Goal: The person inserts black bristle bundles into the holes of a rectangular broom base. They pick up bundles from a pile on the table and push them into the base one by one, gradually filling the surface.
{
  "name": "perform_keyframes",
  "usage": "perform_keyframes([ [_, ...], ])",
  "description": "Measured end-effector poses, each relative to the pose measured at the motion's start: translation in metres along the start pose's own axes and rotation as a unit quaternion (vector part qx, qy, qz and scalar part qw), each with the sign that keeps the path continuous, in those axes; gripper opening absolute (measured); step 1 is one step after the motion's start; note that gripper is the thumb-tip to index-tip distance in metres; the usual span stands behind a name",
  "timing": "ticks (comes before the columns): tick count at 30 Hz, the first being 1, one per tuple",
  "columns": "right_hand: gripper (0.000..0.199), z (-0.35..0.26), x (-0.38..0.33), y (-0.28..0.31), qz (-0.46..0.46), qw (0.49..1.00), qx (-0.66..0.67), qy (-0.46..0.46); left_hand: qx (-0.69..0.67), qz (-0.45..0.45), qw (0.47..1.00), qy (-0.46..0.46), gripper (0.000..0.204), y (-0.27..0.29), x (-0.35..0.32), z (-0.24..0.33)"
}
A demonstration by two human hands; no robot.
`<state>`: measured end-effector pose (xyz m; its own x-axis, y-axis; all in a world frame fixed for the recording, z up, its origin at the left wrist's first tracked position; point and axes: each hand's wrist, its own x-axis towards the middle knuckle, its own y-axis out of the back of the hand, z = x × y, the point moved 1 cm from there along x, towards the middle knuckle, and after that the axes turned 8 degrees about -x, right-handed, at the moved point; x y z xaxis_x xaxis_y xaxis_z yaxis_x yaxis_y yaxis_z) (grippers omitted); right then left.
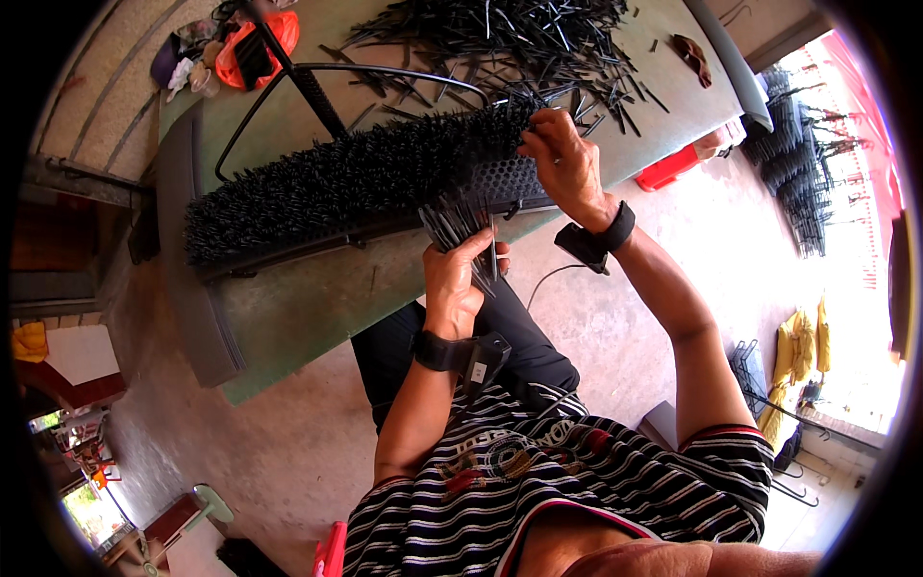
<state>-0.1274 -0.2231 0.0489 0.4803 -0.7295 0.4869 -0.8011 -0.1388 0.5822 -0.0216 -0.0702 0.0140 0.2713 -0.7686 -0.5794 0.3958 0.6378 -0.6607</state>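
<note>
A long black perforated panel lies slantwise on the table, most of it packed with upright black bristle strips (pixel 317 188). Toward its right end a patch of bare honeycomb holes (pixel 511 183) shows. My left hand (pixel 452 293) grips a fanned bundle of thin dark strips (pixel 458 223) just in front of the panel's near edge. Over the panel's far right end, my right hand (pixel 565 163) is closed in a pinch beside the bristles. Whatever its fingertips hold is too small to tell. Both wrists wear black straps with small boxes.
Loose black strips (pixel 519 43) are heaped on the green table (pixel 288 351) behind the panel. A thin black metal frame (pixel 394 69) arches over the panel's far side. An orange plastic bag (pixel 279 34) sits at the far left. A cable (pixel 543 279) hangs from my right wrist.
</note>
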Motion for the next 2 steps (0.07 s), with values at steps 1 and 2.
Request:
perform_keyframes([
  [1,0.02,0.0031,0.0002,-0.0028,-0.005,1.0,-0.01,0.007,0.002,0.001,1.0,-0.001,0.018,0.0014,0.001,-0.0004],
  [2,0.02,0.0073,-0.0004,-0.006,-0.01,1.0,-0.017,0.003,0.004,-0.002,1.0,0.0,0.021,0.0027,0.0016,-0.0006],
])
